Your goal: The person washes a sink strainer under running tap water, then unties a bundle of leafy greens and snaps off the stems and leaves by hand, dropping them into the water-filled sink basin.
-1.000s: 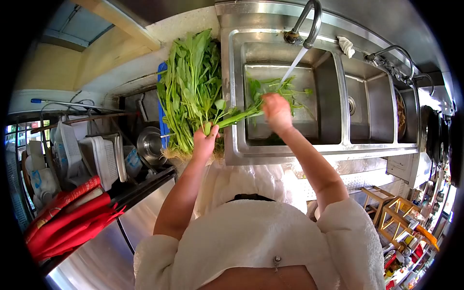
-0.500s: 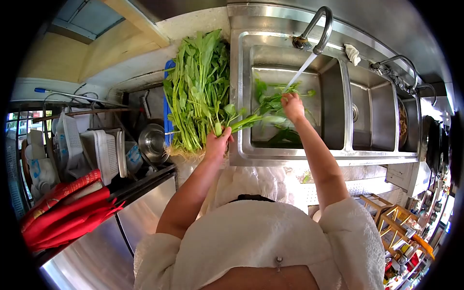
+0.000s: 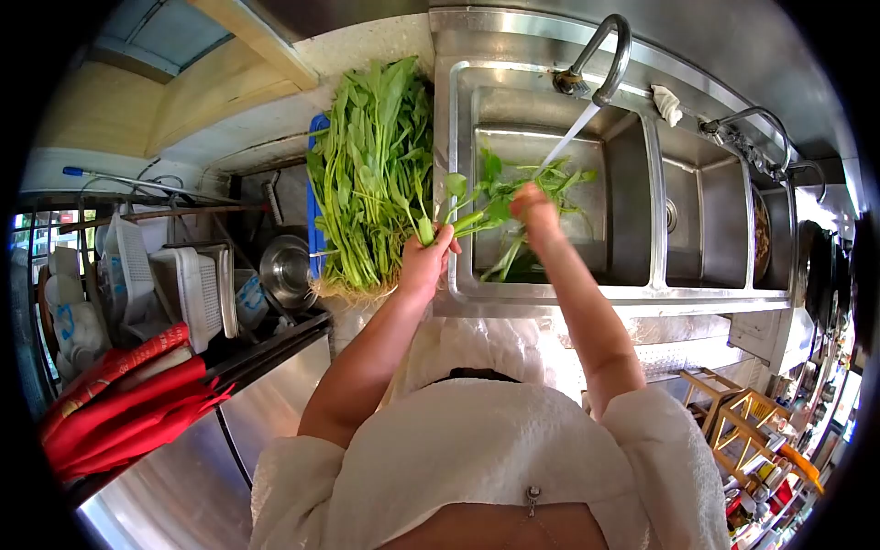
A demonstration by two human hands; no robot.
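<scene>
My left hand (image 3: 427, 261) is closed round the lower ends of a few green stems (image 3: 467, 222), at the left rim of the sink. Over the left basin (image 3: 541, 133), my right hand (image 3: 533, 209) is blurred by motion beside the leafy greens; its fingers and whatever is between them cannot be made out. Water runs from the faucet (image 3: 616, 64) into this basin, where loose leaves and stems (image 3: 576, 183) lie. A big pile of leafy greens with roots (image 3: 371, 174) rests on a blue tray (image 3: 318, 206) left of the sink.
Two smaller basins (image 3: 701, 211) continue to the right, with a second faucet (image 3: 765, 115) and a white cloth (image 3: 667, 105) behind. At the left are a metal bowl (image 3: 289, 272), white plastic baskets (image 3: 197, 293) and red bags (image 3: 128, 403). Wooden stools (image 3: 724, 403) stand at the lower right.
My left hand has moved right, toward the sink, with the stems. My right hand went toward the water stream and has come back left and slightly down. More cut stems show in the basin.
</scene>
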